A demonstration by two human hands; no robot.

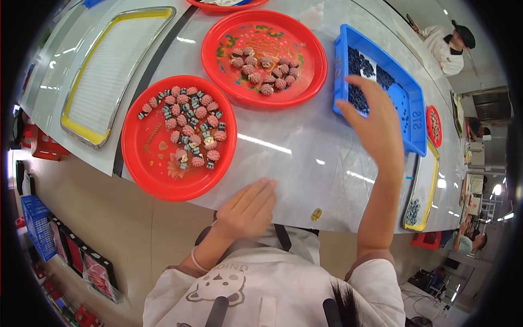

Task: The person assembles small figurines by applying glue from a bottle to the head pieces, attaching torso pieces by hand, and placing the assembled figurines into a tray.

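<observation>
My right hand (376,122) is raised at the near left edge of a blue plastic tray (417,128), thumb and fingers apart with nothing seen between them. Many small dark blue pieces (358,101) lie in that tray. My left hand (248,210) rests at the table's near edge with its fingers stretched out, just right of a red round tray (144,177). Small figures with pink, bumpy tops and blue-black lower parts (188,131) lie spread over that tray. Farther back, a second red tray (305,49) bears a cluster of similar pink-topped pieces (267,71).
A yellow-framed white tray (68,117) lies at the far left; another yellow-edged tray (411,220) with small pieces lies at the right. A gold oval sticker (316,214) is near the front edge. Co-workers (449,49) are at the right. Crates (38,218) stand on the floor.
</observation>
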